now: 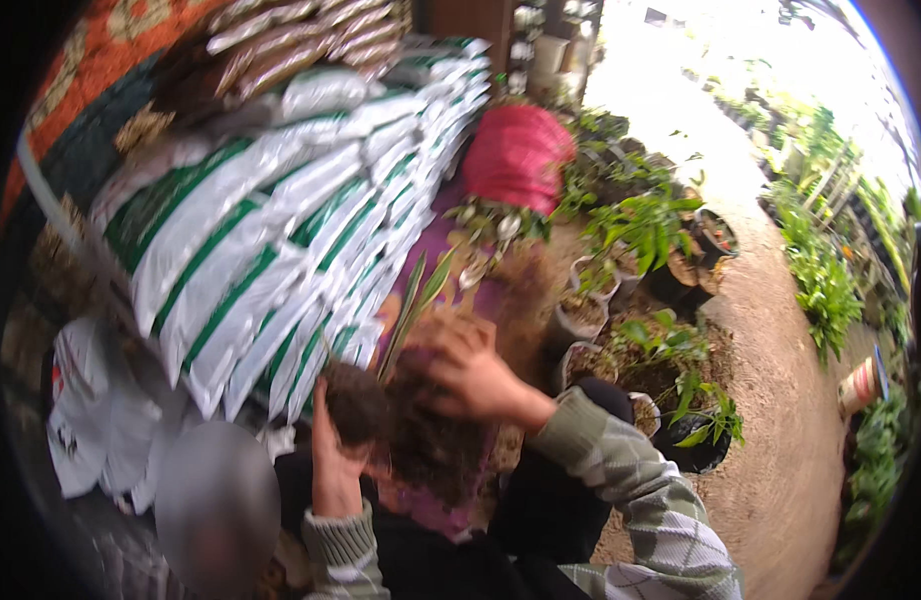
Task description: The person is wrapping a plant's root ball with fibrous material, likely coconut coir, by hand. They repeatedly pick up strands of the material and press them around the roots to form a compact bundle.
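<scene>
My left hand [338, 470] is closed around a dark, rounded clump of soil [357, 402], its thumb up along the clump's left side. Just to the right, my right hand [471, 375] reaches over a loose heap of dark soil [436, 445], fingers bent and blurred, so their grip is unclear. Between the hands rises a plant with long, upright, pale-edged leaves [411, 305]. Whether its base sits in the held clump or in the heap is hidden by my hands and the blur. A purple sheet [446, 505] lies under the soil.
White-and-green filled bags [281, 250] are stacked on the left, brown bags [311, 50] behind. A pink sack [519, 155] stands ahead. Several potted plants [641, 235] line the right side, beside a path [781, 420] with greenery [816, 270] beyond. A blurred grey oval [219, 510] is lower left.
</scene>
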{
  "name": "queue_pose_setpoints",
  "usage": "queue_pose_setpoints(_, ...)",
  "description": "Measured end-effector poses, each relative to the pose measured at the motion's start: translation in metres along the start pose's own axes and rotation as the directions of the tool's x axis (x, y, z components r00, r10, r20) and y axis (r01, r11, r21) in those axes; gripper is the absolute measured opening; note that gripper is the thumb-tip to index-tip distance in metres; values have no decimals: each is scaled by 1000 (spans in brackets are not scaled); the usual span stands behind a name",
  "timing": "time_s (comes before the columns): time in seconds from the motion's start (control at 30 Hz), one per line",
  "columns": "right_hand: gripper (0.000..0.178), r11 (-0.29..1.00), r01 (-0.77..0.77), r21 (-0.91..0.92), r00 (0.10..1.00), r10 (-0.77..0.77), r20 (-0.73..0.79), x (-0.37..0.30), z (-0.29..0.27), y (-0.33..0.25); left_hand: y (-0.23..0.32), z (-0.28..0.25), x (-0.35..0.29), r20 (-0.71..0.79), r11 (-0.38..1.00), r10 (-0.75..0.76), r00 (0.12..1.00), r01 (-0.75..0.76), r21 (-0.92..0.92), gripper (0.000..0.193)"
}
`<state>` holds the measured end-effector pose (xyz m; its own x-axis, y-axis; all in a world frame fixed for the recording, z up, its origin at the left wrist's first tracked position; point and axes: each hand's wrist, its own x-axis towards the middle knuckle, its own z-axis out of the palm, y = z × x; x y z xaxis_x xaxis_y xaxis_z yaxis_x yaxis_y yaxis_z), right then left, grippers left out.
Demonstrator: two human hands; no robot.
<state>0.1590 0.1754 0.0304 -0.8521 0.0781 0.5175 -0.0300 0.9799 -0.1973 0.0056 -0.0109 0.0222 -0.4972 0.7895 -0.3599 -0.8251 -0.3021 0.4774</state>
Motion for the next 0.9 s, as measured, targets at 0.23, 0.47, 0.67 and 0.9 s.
queue_pose_setpoints(0.23, 38, 953, -284, -101, 955, 291, 56, -31, 49, 51, 42, -1, -33, -35, 987, 40, 999, -34, 157, 38)
queue_pose_setpoints(0.47, 50, 916, -281, -287, 594, 400, 698, -94, 162, 101, 39, -30, -59, -109, 954, 177, 978, -143, 264, 40)
queue_pose_setpoints(0.67, 56, 613, -506, -606, 239, 775, 585, -87, 223, 96, 29, -25, -69, -187, 942, 234, 954, -175, 286, 51)
queue_pose_setpoints(0.9, 57, 802, -308, -512, 681, 562, 470, -120, 286, 84, 39, -57, -83, -122, 963, 229, 966, -207, 175, 43)
